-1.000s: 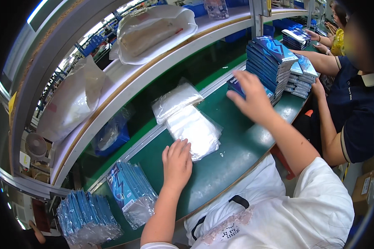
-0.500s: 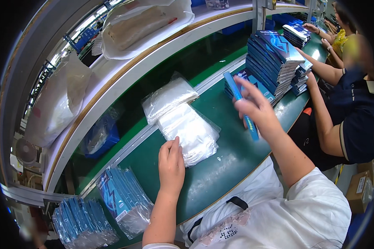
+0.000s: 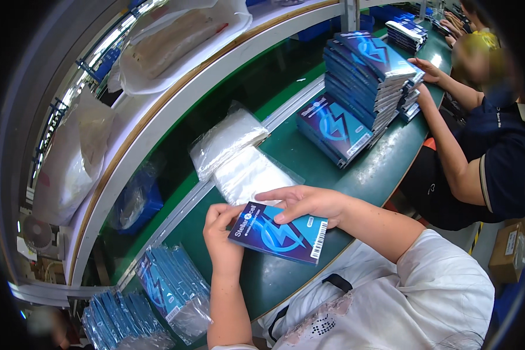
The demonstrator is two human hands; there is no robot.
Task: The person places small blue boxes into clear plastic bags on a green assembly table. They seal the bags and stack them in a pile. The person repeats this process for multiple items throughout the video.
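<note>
My right hand (image 3: 321,205) holds a flat blue and purple box (image 3: 280,233) in front of me, its thumb on the printed face. The box is tilted, with a lightning design and a barcode facing up. My left hand (image 3: 223,230) is closed at the box's left end, some of its fingertips hidden behind it. Just beyond both hands lies a pile of clear plastic bags (image 3: 254,175), with a second bundle of bags (image 3: 227,140) overlapping behind it.
To the right, a tall stack of boxes (image 3: 367,81) stands behind a lower box stack (image 3: 332,128). Bagged boxes (image 3: 172,286) stand in rows at lower left. A blue bin (image 3: 137,201) sits under the shelf (image 3: 157,108). A co-worker's arm (image 3: 455,151) reaches in at right.
My right hand has brought the box from beside the stacks toward me, turning its printed face up. My left hand has left the bag pile's near edge and meets the box.
</note>
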